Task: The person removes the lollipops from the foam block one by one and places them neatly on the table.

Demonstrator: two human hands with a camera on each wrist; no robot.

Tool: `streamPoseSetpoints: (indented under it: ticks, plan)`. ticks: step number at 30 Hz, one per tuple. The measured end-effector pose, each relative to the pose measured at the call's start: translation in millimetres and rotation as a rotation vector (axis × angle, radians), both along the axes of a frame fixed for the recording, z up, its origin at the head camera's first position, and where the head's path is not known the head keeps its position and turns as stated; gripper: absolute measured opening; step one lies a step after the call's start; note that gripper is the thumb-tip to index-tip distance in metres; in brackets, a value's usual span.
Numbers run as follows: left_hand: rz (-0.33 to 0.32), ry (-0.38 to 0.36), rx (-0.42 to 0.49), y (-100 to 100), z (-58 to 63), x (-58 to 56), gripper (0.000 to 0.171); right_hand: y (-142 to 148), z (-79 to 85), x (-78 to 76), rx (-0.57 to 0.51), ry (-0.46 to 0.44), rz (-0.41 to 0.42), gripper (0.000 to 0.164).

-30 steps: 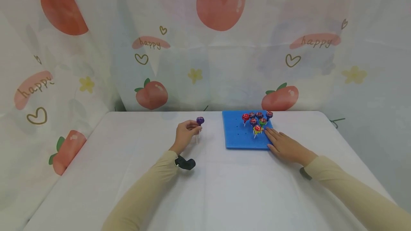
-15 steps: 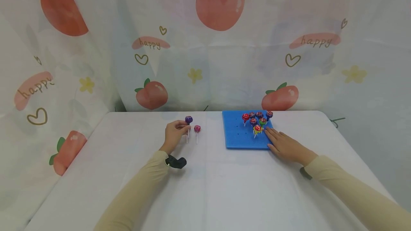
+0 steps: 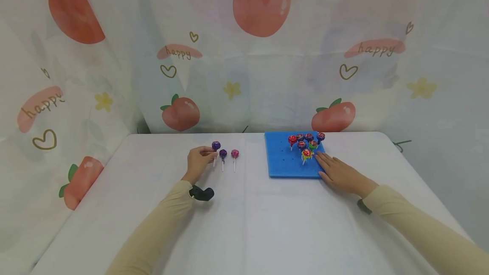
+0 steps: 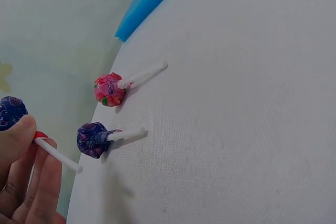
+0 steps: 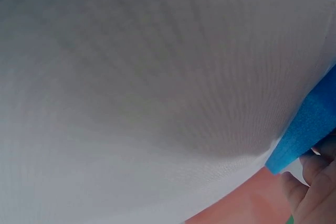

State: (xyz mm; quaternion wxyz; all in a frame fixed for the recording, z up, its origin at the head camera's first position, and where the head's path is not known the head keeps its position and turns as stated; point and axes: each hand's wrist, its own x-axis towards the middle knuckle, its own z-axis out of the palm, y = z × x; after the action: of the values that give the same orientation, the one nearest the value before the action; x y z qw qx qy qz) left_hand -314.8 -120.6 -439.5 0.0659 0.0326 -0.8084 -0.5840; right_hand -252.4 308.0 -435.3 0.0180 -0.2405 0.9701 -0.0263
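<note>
So my left hand (image 3: 198, 162) had moved a bit further left than half a second before, and a second purple-wrapped lollipop, the loose purple one (image 3: 223, 153), was now lying on the desk (image 3: 259, 224) beside the pink lollipop (image 3: 234, 153). I had the held purple lollipop (image 3: 216, 145) pinched between thumb and fingers just below the candy, head up, with the two loose ones just to the right of that hand. My right hand (image 3: 340, 174) hadn't really budged: fingers pretty straight, resting at the right edge of the blue board (image 3: 276, 166), next to the bunch of lollipops (image 3: 306, 154) standing in it. Wrapper print was too small to read; the backdrop (image 3: 282, 88) said "happy" three times.
</note>
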Motion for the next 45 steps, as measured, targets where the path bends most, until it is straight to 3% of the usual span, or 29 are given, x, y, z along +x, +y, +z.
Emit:
streamPoseSetpoints:
  ticks: [7, 20, 30, 45]
  plan:
    - [0.041, -0.040, -0.013, -4.5, 2.3, 1.8, 0.018, -0.1, 0.0, 0.2, 0.005, 0.005, 0.001, 0.061]
    - [0.099, -0.140, -0.067, -10.0, -6.2, 1.6, 0.018, 0.5, -1.5, 0.0, 0.004, 0.006, -0.005, 0.062]
    - [0.112, -0.171, -0.105, -11.2, -11.5, 1.7, 0.019, 0.1, -1.6, 0.5, 0.003, 0.006, -0.010, 0.062]
    - [0.109, -0.207, -0.158, -9.1, -15.1, -7.3, 0.016, -2.0, 0.0, 1.4, 0.004, -0.002, -0.017, 0.062]
